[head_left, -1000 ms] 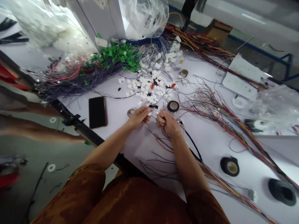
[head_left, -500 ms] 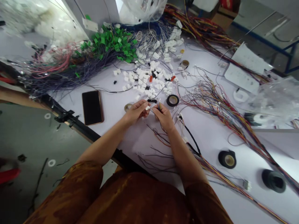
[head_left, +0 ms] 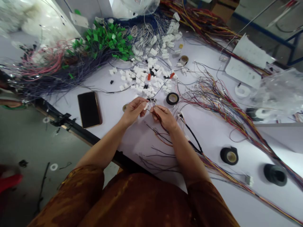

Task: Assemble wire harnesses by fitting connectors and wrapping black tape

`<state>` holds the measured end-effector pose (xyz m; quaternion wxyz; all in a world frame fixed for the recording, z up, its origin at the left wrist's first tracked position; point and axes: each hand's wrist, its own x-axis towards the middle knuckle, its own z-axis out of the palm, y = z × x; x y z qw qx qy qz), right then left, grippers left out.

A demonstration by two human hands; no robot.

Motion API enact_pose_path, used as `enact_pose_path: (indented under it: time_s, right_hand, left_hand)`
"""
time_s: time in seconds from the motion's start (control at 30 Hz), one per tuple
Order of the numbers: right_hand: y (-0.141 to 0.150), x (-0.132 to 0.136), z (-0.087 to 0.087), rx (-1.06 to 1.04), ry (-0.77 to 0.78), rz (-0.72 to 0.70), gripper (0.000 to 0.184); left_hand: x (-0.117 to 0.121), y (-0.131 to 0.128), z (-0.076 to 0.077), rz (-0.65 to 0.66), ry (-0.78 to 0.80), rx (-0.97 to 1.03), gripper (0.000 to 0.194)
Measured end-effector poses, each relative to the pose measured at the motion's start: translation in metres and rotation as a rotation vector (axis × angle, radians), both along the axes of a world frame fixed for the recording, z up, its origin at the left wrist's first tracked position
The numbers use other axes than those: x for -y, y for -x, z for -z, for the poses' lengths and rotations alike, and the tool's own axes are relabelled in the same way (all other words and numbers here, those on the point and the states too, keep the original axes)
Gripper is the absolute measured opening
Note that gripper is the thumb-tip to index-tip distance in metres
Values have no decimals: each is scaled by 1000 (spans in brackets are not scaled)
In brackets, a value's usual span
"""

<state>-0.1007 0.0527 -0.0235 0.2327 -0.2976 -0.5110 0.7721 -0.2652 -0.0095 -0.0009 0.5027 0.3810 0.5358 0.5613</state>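
Between thumb and fingers, my left hand [head_left: 134, 110] pinches a small white connector [head_left: 146, 106]. My right hand [head_left: 164, 116], close beside it, is closed on several thin wires [head_left: 155, 106] whose tips point up toward the connector. Whether a wire sits in the connector is too small to tell. Just beyond my hands lies a heap of white connectors [head_left: 139, 75] with a few red and black ones. A roll of black tape [head_left: 172, 98] rests near my right fingers. Loose wire ends [head_left: 163, 135] spread beneath my right forearm.
A phone [head_left: 89, 109] lies left of my hands. Green connectors [head_left: 109, 41] on purple wires pile up at the back left. Bundled coloured wires [head_left: 236, 116] run along the right, near more black tape rolls [head_left: 229, 155]. The table's dark edge [head_left: 80, 135] is close to my body.
The view has shifted slightly, so the table's things sit a little further left. The wire tips in my right hand now stand nearer the connector, and the fingers of both hands have shifted.
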Motion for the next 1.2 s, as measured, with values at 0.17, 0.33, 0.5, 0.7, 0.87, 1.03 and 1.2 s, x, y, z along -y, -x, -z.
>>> enact_pose_path:
  time_s: [0.17,0.33,0.5,0.7,0.87,1.03,1.2]
  right_hand:
    - [5,3,-5,155,-297,78,30]
    - [7,4,-6,189,-350,96,24]
    - [11,3,-1,62,-114,156,22]
    - [9,1,-1,-117,82,103,28]
    - [4,-2,5,-104,78,11,29]
    - [7,-2,8,-114,88,124,29]
    - [9,-1,3,-138,153,183,31]
  left_hand:
    - [6,-1,-7,-28,-39,-187,25]
    - [5,0,-4,-30,1,-178,23]
    - [1,3,4,45,57,-44,24]
    - [-1,3,8,30,26,-62,26]
    - [-1,3,6,29,20,-97,27]
    - [-2,3,8,53,46,18,26]
    - [-3,5,13,70,123,201,24]
